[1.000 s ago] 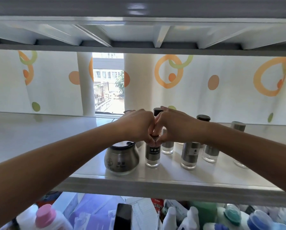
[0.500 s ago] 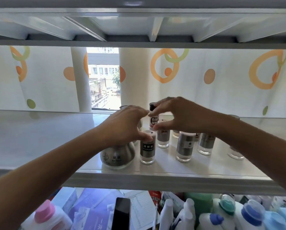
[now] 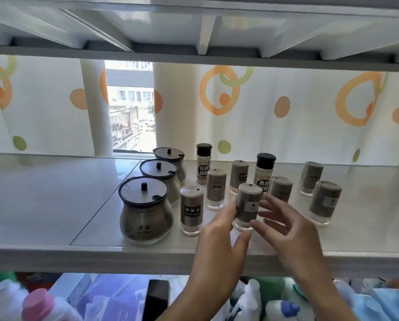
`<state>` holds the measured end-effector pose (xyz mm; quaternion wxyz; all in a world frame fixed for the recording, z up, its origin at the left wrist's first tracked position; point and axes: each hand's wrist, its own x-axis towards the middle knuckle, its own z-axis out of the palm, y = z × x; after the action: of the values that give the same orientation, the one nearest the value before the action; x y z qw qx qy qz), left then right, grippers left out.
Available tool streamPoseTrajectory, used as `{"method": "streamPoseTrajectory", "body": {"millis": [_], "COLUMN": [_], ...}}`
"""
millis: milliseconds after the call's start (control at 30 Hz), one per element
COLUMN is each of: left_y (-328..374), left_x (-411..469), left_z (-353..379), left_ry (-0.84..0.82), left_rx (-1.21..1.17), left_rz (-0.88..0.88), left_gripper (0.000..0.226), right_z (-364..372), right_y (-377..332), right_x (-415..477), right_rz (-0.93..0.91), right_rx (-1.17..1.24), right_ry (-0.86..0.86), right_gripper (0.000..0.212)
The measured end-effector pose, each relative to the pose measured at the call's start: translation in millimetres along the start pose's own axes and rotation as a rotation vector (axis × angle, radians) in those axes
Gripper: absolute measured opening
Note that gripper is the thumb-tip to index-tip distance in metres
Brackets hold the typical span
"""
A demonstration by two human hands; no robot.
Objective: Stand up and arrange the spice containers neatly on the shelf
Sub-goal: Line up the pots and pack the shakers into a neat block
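Observation:
On the white shelf point(image 3: 55, 205) three round steel jars with black lids point(image 3: 145, 218) stand in a line at the left. Upright shakers with grey labels stand to their right, one at the front point(image 3: 191, 209) and others behind point(image 3: 216, 188) and to the right point(image 3: 324, 202). Two black-capped pepper bottles point(image 3: 203, 163) point(image 3: 264, 172) stand further back. My left hand point(image 3: 219, 237) has a finger and thumb on the front middle shaker point(image 3: 248, 205). My right hand point(image 3: 286, 228) is blurred beside that shaker, fingers spread.
The upper shelf's ribbed underside point(image 3: 205, 31) hangs close overhead. A dotted curtain point(image 3: 286, 112) and a window gap lie behind. Below the shelf edge point(image 3: 101, 258) are plastic bottles, one with a pink cap point(image 3: 38, 302), and a black phone point(image 3: 157, 300).
Both hands have left the bottles at the back and come forward and down to the front middle shaker. The view has risen, so the jar lids show from above.

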<state>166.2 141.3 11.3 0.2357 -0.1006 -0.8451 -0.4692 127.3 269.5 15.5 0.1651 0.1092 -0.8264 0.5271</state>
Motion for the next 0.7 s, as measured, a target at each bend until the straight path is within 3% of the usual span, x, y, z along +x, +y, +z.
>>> {"method": "streamPoseTrajectory", "body": {"millis": [500, 700], "left_y": [-4.9, -9.8], "left_x": [-11.2, -16.1], "left_z": [-3.3, -15.6], "left_ry": [0.158, 0.216], "left_rx": [0.154, 0.270], "left_rz": [0.041, 0.072], "left_gripper": [0.075, 0.066], "right_z": [23.4, 37.0], "right_y": [-10.9, -16.1], "right_x": [0.8, -3.2], "right_rz": [0.000, -0.033], "right_rx": [-0.157, -0.136], "right_ry": [-0.023, -0.032], "right_gripper": [0.051, 0.047]}}
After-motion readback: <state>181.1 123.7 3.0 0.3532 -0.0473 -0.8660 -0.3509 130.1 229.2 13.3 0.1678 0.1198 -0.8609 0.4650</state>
